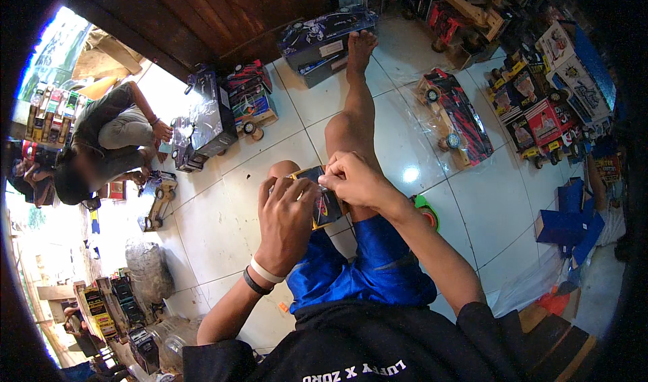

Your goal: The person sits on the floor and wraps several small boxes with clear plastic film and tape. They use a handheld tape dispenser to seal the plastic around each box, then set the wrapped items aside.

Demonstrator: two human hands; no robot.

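Note:
I sit on a white tiled floor (223, 226) with my legs stretched out. A small dark toy-car body with yellow edges (325, 203) rests on my thighs, clear plastic over it. My left hand (287, 216) grips its left side, fingers curled over the top. My right hand (354, 179) pinches the top edge of the piece between thumb and fingers. Both hands touch each other over the piece. Much of the piece is hidden under my fingers.
A plastic-wrapped wooden toy truck (453, 117) lies to my right, a green tape roll (425, 210) by my thigh. Dark printed boxes (324, 34) and more toy trucks (202, 122) lie ahead. Another person (101, 145) sits at the left. Blue cartons (567, 216) lie at the right.

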